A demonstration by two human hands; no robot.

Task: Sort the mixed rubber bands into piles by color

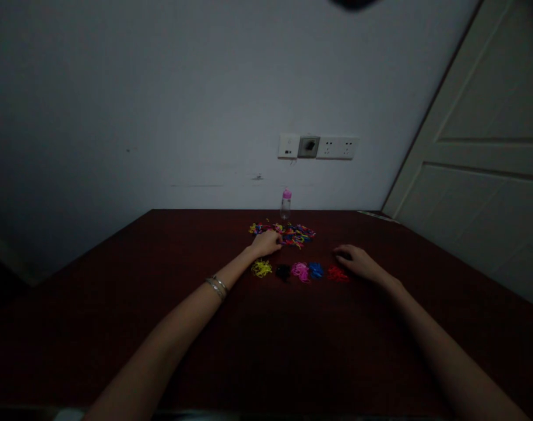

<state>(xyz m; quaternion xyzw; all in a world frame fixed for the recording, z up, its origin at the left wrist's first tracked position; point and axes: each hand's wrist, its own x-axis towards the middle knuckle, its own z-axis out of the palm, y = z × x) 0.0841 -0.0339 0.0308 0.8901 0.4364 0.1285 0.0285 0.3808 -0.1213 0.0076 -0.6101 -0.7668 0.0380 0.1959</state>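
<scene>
A mixed heap of small multicoloured bands (298, 234), like thin elastics, lies toward the back of the dark red table. At its near left edge is my left hand (266, 242), fingers curled down and closed; whatever is between the fingertips is hidden. In front of the heap runs a row of sorted bands: a yellow pile (262, 268), a black pile (283, 272), a pink pile (300, 271), a blue pile (316, 270) and a red pile (338, 273). My right hand (357, 260) rests just beside the red pile, loosely curved, with thumb and fingers apart and nothing visible in it.
A small clear bottle with a pink cap (286, 204) stands behind the heap, near the wall. Sockets and switches (318, 147) are set in the wall above. On the right, a pale panelled door (477, 193) borders the table (266, 345). The light is dim.
</scene>
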